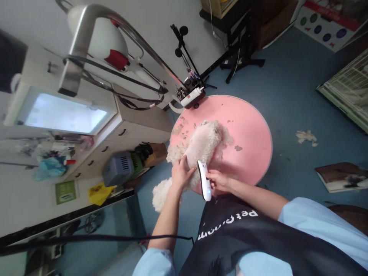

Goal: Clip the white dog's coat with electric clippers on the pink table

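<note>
A white curly-coated dog [198, 145] is on a round pink grooming table [247, 134]; the fur on its back is cut short, and longer curls show along its side. My left hand [181, 174] lies on the dog's body, thumb and fingers spread, holding nothing. Closed around a white hair clipper [204, 182] with a blue light is my right hand [219, 180]. The clipper's head touches or nearly touches the dog's side. A fluffy white part of the dog [162, 194] reaches past the table edge; which part, I cannot tell.
Cut fur [176, 152] lies on the table, with another clump [306, 137] on the blue floor. A tool holder with a white bottle [192, 98] sits at the table's far edge. A metal arm [138, 34] rises above left. Drawers [115, 140] and a pet carrier [117, 168] stand left.
</note>
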